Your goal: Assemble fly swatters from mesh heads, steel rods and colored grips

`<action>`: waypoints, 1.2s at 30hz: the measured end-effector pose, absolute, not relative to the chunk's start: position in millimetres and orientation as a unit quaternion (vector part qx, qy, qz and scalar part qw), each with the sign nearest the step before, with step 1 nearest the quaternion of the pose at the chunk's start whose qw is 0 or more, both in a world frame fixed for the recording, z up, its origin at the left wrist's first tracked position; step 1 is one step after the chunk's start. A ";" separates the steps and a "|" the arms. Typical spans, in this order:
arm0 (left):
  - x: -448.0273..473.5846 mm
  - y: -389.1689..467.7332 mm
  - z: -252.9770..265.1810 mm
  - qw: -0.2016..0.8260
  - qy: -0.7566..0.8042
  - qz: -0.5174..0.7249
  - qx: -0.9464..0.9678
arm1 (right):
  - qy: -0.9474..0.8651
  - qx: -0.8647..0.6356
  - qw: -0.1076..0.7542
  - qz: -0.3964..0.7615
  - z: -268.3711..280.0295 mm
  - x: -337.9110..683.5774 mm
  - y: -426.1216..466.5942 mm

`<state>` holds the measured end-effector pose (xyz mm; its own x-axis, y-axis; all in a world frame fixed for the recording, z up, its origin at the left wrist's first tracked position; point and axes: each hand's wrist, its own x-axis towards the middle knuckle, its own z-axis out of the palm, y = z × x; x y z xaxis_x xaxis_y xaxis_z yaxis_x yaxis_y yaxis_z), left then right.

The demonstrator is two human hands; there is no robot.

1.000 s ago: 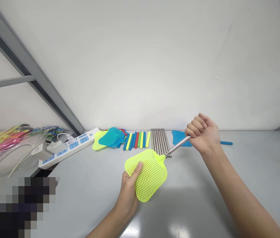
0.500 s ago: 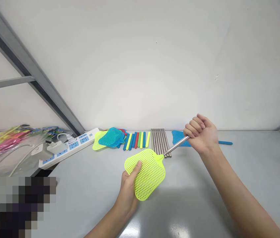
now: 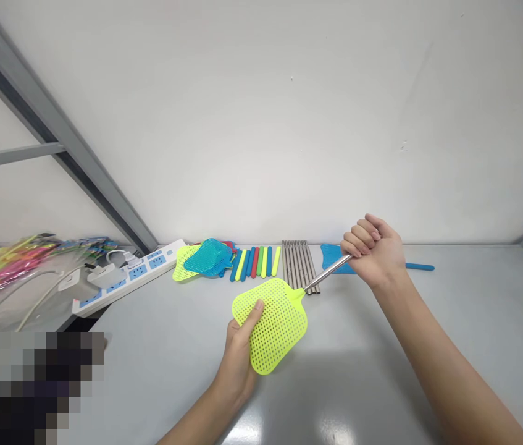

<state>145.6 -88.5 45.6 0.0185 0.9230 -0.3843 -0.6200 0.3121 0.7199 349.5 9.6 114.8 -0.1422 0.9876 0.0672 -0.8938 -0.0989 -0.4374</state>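
My left hand [image 3: 240, 355] grips a yellow fly swatter head [image 3: 280, 327], with the thumb on its perforated face and the fingers behind. A metal rod [image 3: 328, 274] meets the neck of that head at its upper right corner. Around the rod's other end my right hand [image 3: 375, 250] is closed, hiding that end. Behind the right hand lies a blue fly swatter [image 3: 331, 254] with a blue grip [image 3: 421, 267], partly covered by the hand.
Along the wall lie several metal rods [image 3: 297, 266], a row of coloured handle grips [image 3: 256, 262] and a pile of swatter heads [image 3: 208, 256]. To the left are a white power strip [image 3: 145, 266] with plugs and a clear bag [image 3: 15, 266] of colourful items on the grey table [image 3: 159, 364].
The right hand and the rod have shifted very slightly left, and the swatter head with them. Both hands keep their holds.
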 end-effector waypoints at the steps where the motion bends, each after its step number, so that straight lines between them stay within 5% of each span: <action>1: 145.7 -88.4 45.8 0.690 0.425 0.559 0.176 | -0.192 -0.124 0.643 0.731 114.7 349.6 9.8; 36: 157.2 -94.5 65.2 0.696 0.446 0.535 0.176 | -0.196 -0.110 0.653 0.723 114.0 348.0 11.0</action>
<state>157.2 -94.5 65.2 0.0309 0.9016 -0.4316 -0.5874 0.3657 0.7220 348.0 11.0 114.0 -0.1224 0.9877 0.0969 -0.9020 -0.0700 -0.4260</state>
